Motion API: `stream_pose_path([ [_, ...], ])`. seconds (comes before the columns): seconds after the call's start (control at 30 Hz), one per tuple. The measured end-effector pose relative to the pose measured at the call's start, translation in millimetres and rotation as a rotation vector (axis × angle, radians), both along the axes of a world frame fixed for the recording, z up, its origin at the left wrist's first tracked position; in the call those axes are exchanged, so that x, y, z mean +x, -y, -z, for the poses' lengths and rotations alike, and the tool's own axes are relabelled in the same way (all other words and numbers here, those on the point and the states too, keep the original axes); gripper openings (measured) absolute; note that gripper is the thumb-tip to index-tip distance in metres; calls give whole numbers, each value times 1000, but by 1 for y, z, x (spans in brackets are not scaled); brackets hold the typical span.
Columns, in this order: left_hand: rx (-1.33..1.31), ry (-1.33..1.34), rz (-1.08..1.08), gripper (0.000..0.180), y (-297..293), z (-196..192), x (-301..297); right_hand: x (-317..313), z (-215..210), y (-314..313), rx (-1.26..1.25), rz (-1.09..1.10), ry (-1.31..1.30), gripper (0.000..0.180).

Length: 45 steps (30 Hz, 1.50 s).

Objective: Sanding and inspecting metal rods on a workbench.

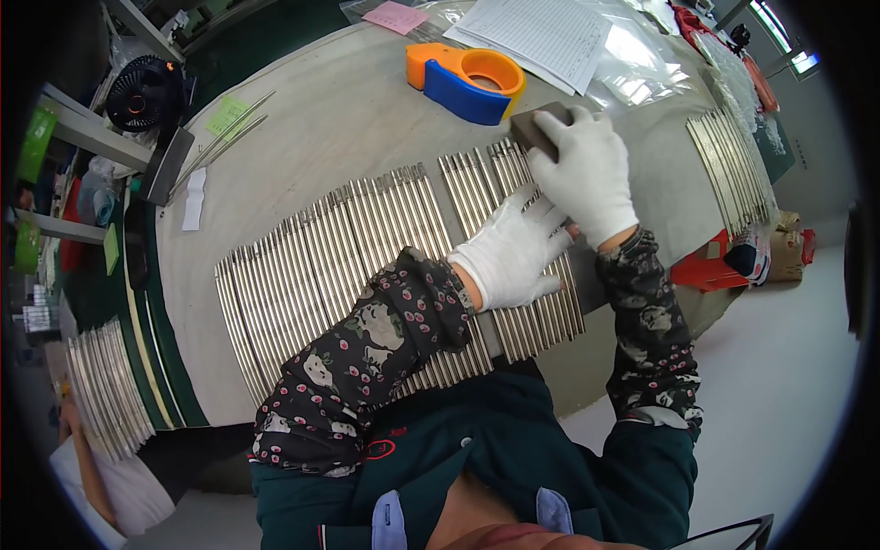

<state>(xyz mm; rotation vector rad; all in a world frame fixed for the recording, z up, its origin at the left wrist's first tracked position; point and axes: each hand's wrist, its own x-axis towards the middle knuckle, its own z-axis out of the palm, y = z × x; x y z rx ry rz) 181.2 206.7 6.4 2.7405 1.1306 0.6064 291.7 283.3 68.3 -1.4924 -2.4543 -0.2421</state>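
Observation:
Many slim silver metal rods (312,266) lie side by side in a broad row across the table, their darker tips at the far side. My left hand (513,249), in a white glove, rests flat over the rods at the right part of the row, fingers stretched out. Just beyond it, my right hand (588,174), also gloved in white, grips a brownish-grey rectangular block (533,131). That block sits at the far tips of the rightmost rods; whether it touches them I cannot tell.
An orange and blue tape dispenser (467,82) stands beyond the rods, near written sheets (532,37). More rods (729,170) lie at the far right, others (110,390) at the left. A black fan (145,93) stands far left. Another person's arm (87,467) shows lower left.

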Motion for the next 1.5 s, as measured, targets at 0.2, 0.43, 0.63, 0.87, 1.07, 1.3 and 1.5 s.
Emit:
stream_pose_path([
  [0.2, 44, 16, -3, 61, 1, 3, 2, 10, -2, -15, -71, 158, 96, 38],
  [0.43, -47, -66, -26, 61, 4, -2, 1, 13, 4, -14, -8, 97, 54, 34],
  [0.63, -48, -54, -2, 65, 4, -11, 0, 11, 4, -11, -38, -4, 37, 38],
  [0.87, -93, -94, 2, 63, 0, -12, 0, 20, 19, 0, -5, -219, -112, 39],
  [1.07, -49, -88, 16, 64, 0, -7, 2, 96, 43, -15, 127, 139, -44, 42],
  [1.3, -19, -96, -25, 66, -6, -5, 18, 100, 65, -5, 214, 159, -66, 50],
  [1.5, -36, 1, 100, 73, 29, -19, 25, 101, 69, -9, 223, 146, -90, 49],
])
